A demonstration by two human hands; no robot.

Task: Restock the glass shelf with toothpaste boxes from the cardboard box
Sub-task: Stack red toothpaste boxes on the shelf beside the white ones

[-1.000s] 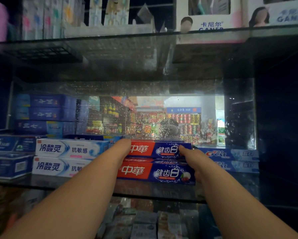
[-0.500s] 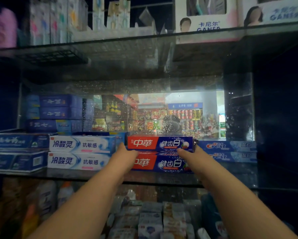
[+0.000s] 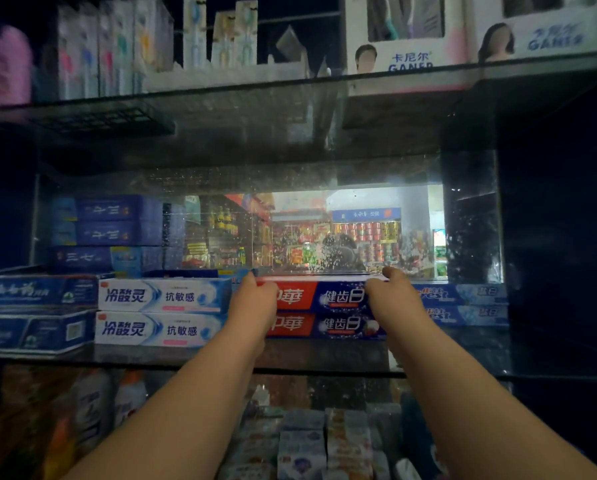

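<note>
Two bare forearms reach over the front edge of the glass shelf (image 3: 324, 358). The left hand (image 3: 255, 299) and right hand (image 3: 390, 299) each grasp an end of the top red-and-blue toothpaste box (image 3: 319, 295) — it lies on a second one (image 3: 324, 325), well back from the edge. Left sit two white boxes (image 3: 164, 296), right two Crest boxes (image 3: 463, 294). Behind, a mirror (image 3: 324, 233) — dim shop.

red-and-blue toothpaste boxes (image 3: 324, 297); white-and-light-blue boxes (image 3: 164, 295) beside; dark blue boxes (image 3: 35, 291) far left.
</note>
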